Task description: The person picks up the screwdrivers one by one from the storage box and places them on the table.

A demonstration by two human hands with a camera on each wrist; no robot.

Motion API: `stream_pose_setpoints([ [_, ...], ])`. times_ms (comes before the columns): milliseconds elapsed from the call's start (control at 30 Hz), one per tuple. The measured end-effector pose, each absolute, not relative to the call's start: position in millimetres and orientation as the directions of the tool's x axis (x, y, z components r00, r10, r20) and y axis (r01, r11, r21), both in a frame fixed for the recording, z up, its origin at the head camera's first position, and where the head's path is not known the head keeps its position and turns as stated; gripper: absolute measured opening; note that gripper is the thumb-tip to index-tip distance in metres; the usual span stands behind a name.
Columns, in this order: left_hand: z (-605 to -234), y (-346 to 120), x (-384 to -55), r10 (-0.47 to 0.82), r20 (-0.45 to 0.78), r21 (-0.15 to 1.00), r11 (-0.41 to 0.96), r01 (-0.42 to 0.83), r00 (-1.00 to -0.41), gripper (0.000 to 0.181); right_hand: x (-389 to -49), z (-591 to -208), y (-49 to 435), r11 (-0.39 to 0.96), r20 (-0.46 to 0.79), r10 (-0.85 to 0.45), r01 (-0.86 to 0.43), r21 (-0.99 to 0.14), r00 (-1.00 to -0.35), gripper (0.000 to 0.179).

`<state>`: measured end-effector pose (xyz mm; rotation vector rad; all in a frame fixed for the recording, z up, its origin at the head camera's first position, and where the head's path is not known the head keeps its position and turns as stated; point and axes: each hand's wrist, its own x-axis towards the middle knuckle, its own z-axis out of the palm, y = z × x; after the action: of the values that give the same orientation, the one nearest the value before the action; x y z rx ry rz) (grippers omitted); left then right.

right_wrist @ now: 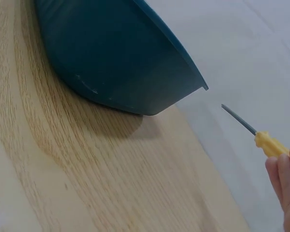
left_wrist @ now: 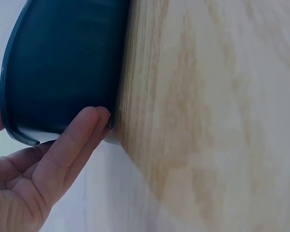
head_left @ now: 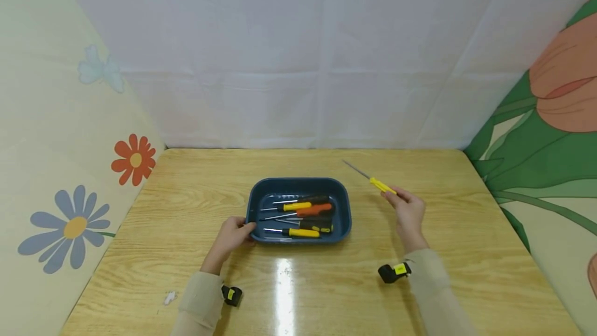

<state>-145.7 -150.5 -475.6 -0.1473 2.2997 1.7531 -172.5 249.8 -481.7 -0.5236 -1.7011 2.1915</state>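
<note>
A yellow-handled screwdriver [head_left: 377,183] with a slim grey shaft points up and left, raised above the table [head_left: 475,274] to the right of a dark blue tray [head_left: 298,186]. Its handle's end is covered and runs out of the right wrist view; in the tray, overlapping tools [head_left: 303,233] are hard to count. The right hand's grip [head_left: 410,214] pinches the handle; the left hand's grip [head_left: 231,235] clasps the tray's left end, thumb over the rim.

From above, the head view faces far and down over the tabletop [head_left: 345,287]; low and close, left wrist camera [head_left: 231,296] and right wrist camera [head_left: 388,274] face the blue tray [right_wrist: 111,58] all share.
</note>
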Motion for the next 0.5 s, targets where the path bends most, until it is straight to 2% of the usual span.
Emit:
stream_pose_setpoints([
  [233,-475.4,-150.6,-145.9,0.065,-0.250,0.933,0.283,-0.222,-0.966,0.020,-195.3,-525.2,261.4,-0.346,-0.129,0.582,-0.101,-0.933,-0.803,0.029],
  [500,-474.1,-151.3,-145.6,0.076,-0.258,0.933,0.277,-0.228,-0.963,0.022,-198.8,-528.2,258.7,-0.291,-0.151,0.661,-0.066,-0.954,-0.735,0.029],
])
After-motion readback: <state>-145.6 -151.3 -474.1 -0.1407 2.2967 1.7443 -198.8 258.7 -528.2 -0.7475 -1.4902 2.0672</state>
